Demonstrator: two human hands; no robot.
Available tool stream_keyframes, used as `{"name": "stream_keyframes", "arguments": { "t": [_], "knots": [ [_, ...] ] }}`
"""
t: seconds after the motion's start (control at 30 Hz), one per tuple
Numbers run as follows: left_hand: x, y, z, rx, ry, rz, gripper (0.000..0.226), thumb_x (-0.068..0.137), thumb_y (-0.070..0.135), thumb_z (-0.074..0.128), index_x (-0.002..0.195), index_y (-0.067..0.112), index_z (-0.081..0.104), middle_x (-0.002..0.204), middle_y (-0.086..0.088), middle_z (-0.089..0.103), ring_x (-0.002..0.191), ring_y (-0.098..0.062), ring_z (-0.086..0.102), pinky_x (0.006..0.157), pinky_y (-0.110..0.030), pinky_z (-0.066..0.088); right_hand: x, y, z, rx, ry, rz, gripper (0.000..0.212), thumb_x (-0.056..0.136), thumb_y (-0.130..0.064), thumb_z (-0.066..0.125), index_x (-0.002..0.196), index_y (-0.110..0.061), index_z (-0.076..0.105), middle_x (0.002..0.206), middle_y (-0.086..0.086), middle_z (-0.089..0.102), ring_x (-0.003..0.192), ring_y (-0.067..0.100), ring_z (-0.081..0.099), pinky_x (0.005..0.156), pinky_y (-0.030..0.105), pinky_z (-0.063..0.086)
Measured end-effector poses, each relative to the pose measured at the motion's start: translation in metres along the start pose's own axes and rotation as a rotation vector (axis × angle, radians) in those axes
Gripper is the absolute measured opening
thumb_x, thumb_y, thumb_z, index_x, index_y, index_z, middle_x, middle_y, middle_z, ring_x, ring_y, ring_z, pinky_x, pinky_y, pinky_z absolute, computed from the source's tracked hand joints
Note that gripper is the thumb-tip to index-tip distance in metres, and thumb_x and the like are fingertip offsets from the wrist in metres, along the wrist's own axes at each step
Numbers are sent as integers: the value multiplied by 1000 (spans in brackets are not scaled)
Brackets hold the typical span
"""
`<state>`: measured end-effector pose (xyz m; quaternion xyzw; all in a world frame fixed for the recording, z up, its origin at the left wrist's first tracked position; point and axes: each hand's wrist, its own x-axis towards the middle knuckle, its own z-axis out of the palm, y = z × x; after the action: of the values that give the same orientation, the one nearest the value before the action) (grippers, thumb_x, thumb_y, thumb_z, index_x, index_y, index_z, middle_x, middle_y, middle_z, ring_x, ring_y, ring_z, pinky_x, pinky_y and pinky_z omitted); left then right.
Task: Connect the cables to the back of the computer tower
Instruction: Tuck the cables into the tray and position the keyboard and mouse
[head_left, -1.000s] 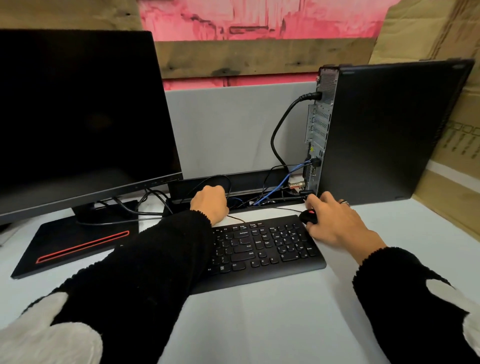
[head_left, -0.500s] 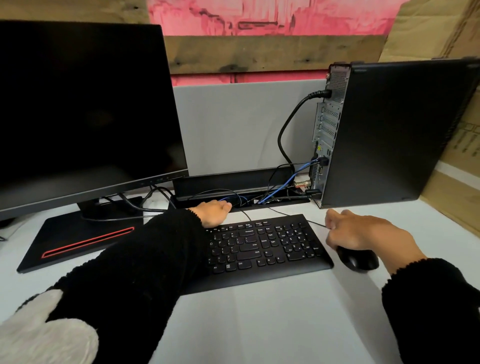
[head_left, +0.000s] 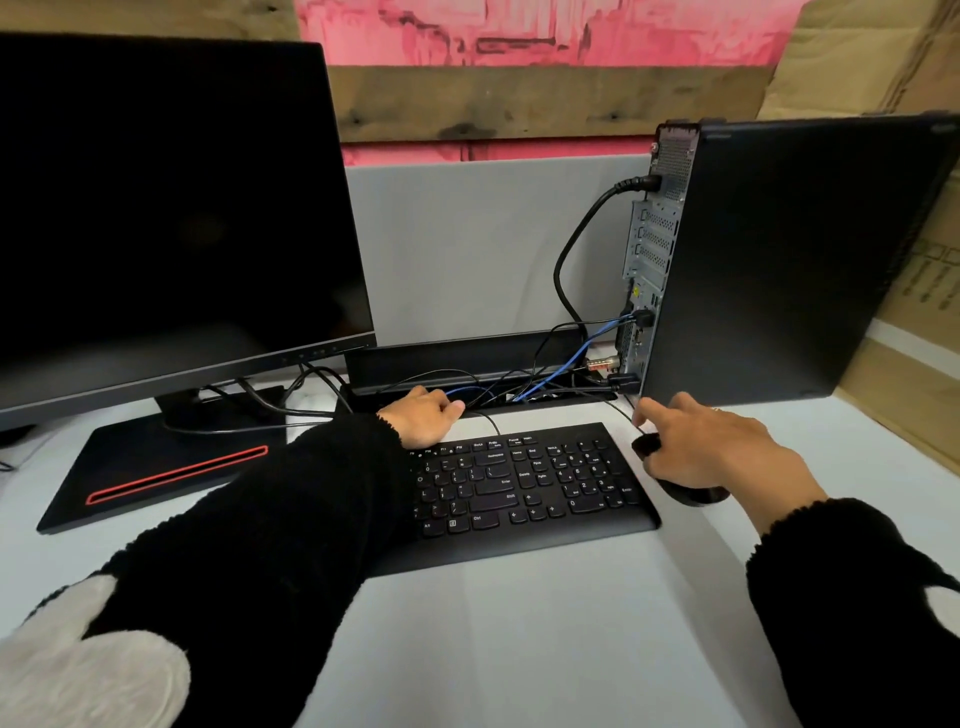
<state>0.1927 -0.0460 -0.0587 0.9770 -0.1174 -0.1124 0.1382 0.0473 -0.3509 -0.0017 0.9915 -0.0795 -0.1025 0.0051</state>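
item: computer tower (head_left: 779, 260), upright at the right rear of the white desk (head_left: 519, 623), its port panel turned left toward us, so the sockets are easy to reach.

item: black power cable (head_left: 566, 249), seated high on that panel; it loops down to the cable tray (head_left: 467, 358) behind the keyboard.

item: blue network cable (head_left: 597, 332) and thinner black leads, running from the lower ports into the same tray. we judge most connections already made.

item: our left hand (head_left: 423, 418), fingers curled loosely at the tray's edge among the leads. we cannot tell whether it pinches one.

item: our right hand (head_left: 711, 447), draped over the black mouse (head_left: 685, 491) just right of the keyboard (head_left: 519, 478), forefinger pointing toward the tower's base; likely settling the mouse where its thin cord has slack.

item: monitor (head_left: 171, 208), dark, left rear.
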Motion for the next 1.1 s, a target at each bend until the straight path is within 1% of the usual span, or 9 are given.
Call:
{"name": "stream_keyframes", "arguments": {
  "t": [0.13,0.33,0.47,0.53,0.67,0.77,0.87,0.93,1.1],
  "knots": [
    [3,-7,1,-37,62,12,50,105,54,35,142,24,49,144,-9,47,134,-23,47,112,-36,34,5,12,7,39,11,25,40,96,-52,55,133,-40,45,125,-2,47,118,31,57,87,43,47],
    [-3,-19,-8,-74,251,16,44,105,51,41,127,19,61,134,-5,52,123,-23,55,109,-38,42,3,10,-3,42,11,56,54,92,-71,51,138,-43,44,138,2,48,129,36,53,101,51,46],
    [-7,-33,-15,-9,299,-22,35,105,42,40,121,20,62,129,-5,56,119,-24,57,102,-41,46,10,-21,-11,147,363,-126,29,95,-34,56,122,-26,65,129,4,64,116,35,62,95,49,55],
    [-7,-38,-15,13,341,-38,29,104,31,41,119,17,63,126,-6,60,116,-25,58,97,-40,48,21,-53,-12,246,355,-274,34,95,-22,52,125,-21,69,131,8,68,118,35,63,98,50,55],
    [-13,-46,-15,-4,681,0,24,99,19,49,118,15,64,121,-5,66,111,-26,62,91,-39,50,55,-110,-8,229,213,-439,37,105,-26,48,136,-9,57,140,12,59,128,35,58,103,45,50],
    [-14,-50,-17,11,419,88,40,106,28,42,142,15,54,145,-7,56,133,-27,53,110,-39,41,75,-134,0,97,162,-409,40,108,-40,37,114,-10,62,128,13,63,119,36,59,94,43,44],
    [-14,-48,-13,77,50,46,57,108,50,21,136,19,60,134,-9,65,128,-30,56,109,-40,41,84,-149,5,-37,150,-351,51,108,-51,26,93,-15,59,118,20,68,116,38,61,95,46,41],
    [-12,-41,-17,67,-67,-43,80,101,67,8,128,18,66,123,-8,68,121,-27,59,107,-42,42,90,-157,5,-81,144,-347,53,108,-53,22,93,-17,58,119,18,68,118,37,60,100,48,38],
    [-2,-22,-27,56,-185,-184,91,97,74,7,154,13,42,161,-10,39,147,-30,37,116,-41,28,104,-172,2,-77,58,-346,53,107,-53,21,107,-18,62,130,17,66,124,35,58,106,48,37]
  ]
}}
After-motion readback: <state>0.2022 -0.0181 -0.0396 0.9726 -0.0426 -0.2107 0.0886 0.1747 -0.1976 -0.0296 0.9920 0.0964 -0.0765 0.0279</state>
